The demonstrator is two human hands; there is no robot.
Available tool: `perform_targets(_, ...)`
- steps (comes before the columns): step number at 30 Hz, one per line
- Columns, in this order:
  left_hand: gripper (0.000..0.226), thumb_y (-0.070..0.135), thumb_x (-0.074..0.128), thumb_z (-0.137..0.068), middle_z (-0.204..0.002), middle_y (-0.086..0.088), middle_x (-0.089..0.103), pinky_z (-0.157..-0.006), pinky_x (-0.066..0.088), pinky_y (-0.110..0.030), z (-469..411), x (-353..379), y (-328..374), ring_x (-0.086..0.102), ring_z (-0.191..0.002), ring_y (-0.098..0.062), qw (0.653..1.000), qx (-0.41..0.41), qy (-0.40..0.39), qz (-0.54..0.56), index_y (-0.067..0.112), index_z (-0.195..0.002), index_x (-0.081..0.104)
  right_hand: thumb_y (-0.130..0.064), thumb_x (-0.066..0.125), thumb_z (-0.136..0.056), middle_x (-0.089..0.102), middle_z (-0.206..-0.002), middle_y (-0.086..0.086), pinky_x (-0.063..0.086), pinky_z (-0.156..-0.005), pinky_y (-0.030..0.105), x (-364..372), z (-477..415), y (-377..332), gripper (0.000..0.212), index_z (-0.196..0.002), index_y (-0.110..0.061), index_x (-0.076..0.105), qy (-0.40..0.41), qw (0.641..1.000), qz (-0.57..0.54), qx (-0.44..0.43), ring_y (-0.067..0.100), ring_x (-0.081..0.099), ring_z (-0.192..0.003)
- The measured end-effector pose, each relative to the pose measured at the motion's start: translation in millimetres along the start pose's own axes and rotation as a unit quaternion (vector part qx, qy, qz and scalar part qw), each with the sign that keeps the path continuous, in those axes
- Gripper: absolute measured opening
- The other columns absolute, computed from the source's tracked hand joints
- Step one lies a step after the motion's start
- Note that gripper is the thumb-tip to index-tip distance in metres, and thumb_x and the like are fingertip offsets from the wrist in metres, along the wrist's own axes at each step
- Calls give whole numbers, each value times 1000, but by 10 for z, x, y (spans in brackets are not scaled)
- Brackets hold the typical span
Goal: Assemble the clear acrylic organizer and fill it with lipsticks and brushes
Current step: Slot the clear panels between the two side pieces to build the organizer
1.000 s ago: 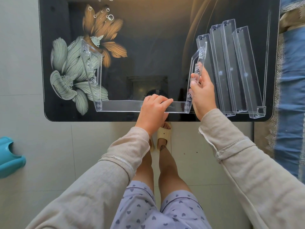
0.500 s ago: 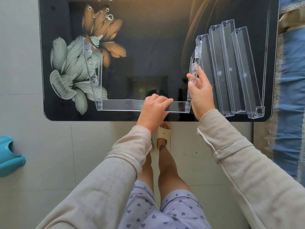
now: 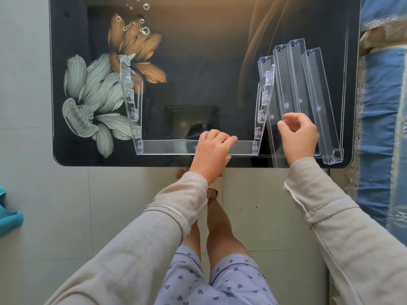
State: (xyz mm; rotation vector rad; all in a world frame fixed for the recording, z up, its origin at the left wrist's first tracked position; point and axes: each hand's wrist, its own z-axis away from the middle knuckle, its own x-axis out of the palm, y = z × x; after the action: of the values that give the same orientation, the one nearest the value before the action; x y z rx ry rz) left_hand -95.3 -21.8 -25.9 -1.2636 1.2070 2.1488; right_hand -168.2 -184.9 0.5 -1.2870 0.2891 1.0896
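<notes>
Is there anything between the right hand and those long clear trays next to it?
Nothing visible blocks it. The right hand hovers open directly above the loose clear trays, which lie side by side on the table right of the frame.

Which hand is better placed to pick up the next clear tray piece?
Right. The right hand hovers open directly over the loose clear trays beside the frame, while the left hand is pressed on the frame's front bar, steadying it.

One head-worn wide-angle camera looks steeply down from above the person, close over the near edge of the black glass table (image 3: 92, 137), taking in both sleeves, knees and tiled floor (image 3: 44, 216) below.
</notes>
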Motion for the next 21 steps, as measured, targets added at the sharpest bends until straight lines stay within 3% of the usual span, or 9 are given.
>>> perform_targets(3, 52, 23, 76, -71, -108, -7, 69, -100, 42, -44, 108, -134, -71, 60, -109, -29, 998, 6, 62, -19, 11, -119, 61, -19, 60, -84, 67, -100, 11, 36, -71, 18, 82, -21, -19, 17, -97, -10, 65, -16, 994, 104, -27, 19, 54, -81)
perform_targets(5, 38, 20, 74, -74, -102, -7, 72, -95, 45, -42, 224, -243, -190, 63, -103, -28, 989, -19, 148, 11, 10, -110, 66, -27, 60, -84, 67, -97, 8, 36, -71, 25, 161, -25, -63, 18, -95, -13, 64, -15, 984, 172, -38, 24, 57, -84)
perform_targets(8, 23, 12, 61, -82, -98, -9, 71, -90, 44, -36, 427, -457, -472, 60, -98, -21, 951, -118, 270, 92, 7, -103, 68, -29, 60, -86, 68, -94, 9, 36, -69, 30, 256, -37, -128, 18, -93, -13, 62, -14, 969, 242, -38, 23, 51, -76)
perform_targets(12, 23, 3, 54, -83, -97, -17, 66, -87, 39, -24, 607, -711, -814, 51, -96, -20, 879, -280, 356, 152, 1, -103, 65, -21, 54, -89, 70, -98, 15, 41, -71, 32, 302, -60, -196, 16, -94, -11, 65, -14, 970, 244, 6, 35, 61, -91)
perform_targets(15, 27, 0, 50, -84, -103, -19, 62, -92, 43, -35, 602, -782, -990, 54, -100, -30, 855, -349, 341, 177, 0, -108, 62, -17, 53, -86, 72, -96, 13, 41, -69, 29, 283, -55, -272, 18, -90, -11, 69, 6, 985, 170, 40, 32, 62, -92)
perform_targets(18, 32, 5, 52, -84, -112, -14, 59, -93, 43, -37, 516, -786, -1077, 54, -97, -25, 866, -376, 262, 200, 5, -116, 56, -14, 54, -83, 71, -94, 15, 37, -67, 21, 209, -3, -349, 19, -89, -7, 71, 42, 994, 94, 44, 31, 62, -92)
perform_targets(20, 35, 9, 53, -85, -116, -12, 57, -90, 42, -33, 463, -753, -1095, 54, -100, -25, 877, -388, 187, 213, 7, -120, 53, -12, 56, -81, 62, -92, 8, 37, -77, 22, 134, 79, -403, 19, -88, -2, 70, 80, 995, 54, 11, 30, 57, -94)
perform_targets(21, 34, 10, 52, -85, -115, -13, 57, -86, 41, -32, 447, -733, -1103, 54, -100, -27, 878, -397, 159, 216, 7, -119, 52, -11, 58, -81, 52, -89, -3, 38, -85, 24, 90, 133, -435, 18, -88, 0, 70, 100, 994, 34, -12, 26, 53, -94)
